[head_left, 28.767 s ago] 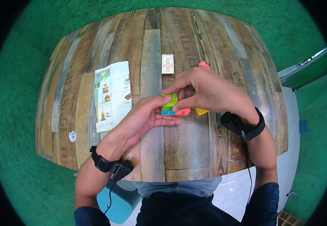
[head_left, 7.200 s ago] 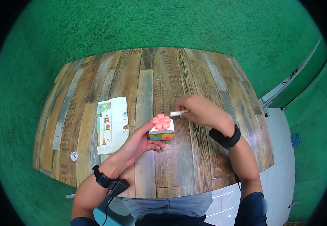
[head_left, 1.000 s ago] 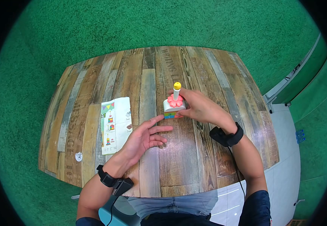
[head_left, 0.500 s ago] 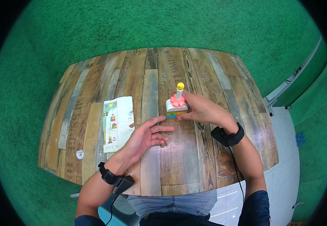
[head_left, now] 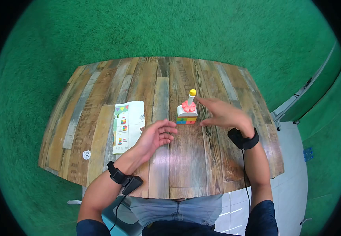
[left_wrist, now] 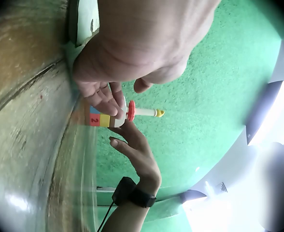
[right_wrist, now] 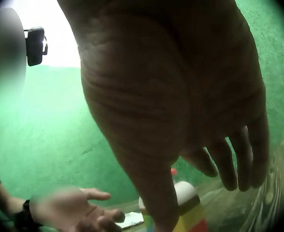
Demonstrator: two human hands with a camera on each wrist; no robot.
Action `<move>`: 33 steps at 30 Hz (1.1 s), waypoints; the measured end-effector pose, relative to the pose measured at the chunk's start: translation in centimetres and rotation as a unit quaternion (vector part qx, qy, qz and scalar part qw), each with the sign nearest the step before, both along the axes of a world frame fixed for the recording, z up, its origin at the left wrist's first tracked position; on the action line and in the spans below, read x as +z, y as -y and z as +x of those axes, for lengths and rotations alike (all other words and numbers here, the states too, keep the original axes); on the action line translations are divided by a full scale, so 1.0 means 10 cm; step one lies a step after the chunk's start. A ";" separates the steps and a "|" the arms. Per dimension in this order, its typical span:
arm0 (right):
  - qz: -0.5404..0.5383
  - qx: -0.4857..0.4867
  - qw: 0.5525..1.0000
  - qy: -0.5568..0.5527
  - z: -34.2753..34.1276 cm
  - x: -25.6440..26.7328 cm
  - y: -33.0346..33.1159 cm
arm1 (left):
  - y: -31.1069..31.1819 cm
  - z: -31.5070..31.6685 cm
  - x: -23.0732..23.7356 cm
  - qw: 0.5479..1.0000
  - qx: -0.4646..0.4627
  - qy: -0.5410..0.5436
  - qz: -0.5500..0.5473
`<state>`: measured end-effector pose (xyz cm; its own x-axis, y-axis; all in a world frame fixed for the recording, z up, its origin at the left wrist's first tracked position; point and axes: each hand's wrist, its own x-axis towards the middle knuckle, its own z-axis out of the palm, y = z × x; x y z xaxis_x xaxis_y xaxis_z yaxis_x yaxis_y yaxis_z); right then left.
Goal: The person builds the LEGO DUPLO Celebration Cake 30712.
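A toy cake of building blocks (head_left: 187,119) stands upright on the table, with coloured numbered bricks below and a white rounded block (head_left: 182,111) above. On top sits a pink flower piece (head_left: 188,107), from which a white candle (head_left: 191,99) with a yellow tip rises. My right hand (head_left: 227,113) is just right of the cake, apart from it, thumb and fingers spread and holding nothing. To the cake's left, my left hand (head_left: 156,135) hovers with loosely bent fingers, also holding nothing. In the right wrist view my thumb hides part of the cake.
A printed instruction sheet (head_left: 129,126) lies left of the cake on the wooden table (head_left: 95,129). Near the table's left side is a round white sticker (head_left: 86,154). Both wrists wear black cameras on straps, with cables hanging down.
Long before, the bricks were being joined; later the candle was in the right hand. Within the last second, the right hand has let go of the cake and moved right; the left has drawn away.
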<state>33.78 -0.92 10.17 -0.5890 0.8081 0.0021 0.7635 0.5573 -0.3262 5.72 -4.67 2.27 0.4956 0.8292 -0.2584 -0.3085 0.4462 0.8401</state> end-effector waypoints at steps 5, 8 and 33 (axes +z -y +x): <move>0.073 -0.016 0.997 0.034 0.08 0.25 0.28 | -0.02 0.02 -0.01 0.999 0.032 -0.001 0.005; 0.115 -0.033 0.993 0.019 -0.02 0.37 0.69 | -0.02 -0.03 0.01 0.999 0.051 -0.010 0.005; -0.278 -0.169 0.945 -0.011 0.61 -1.76 4.29 | 0.08 0.01 0.14 0.998 0.011 0.035 0.060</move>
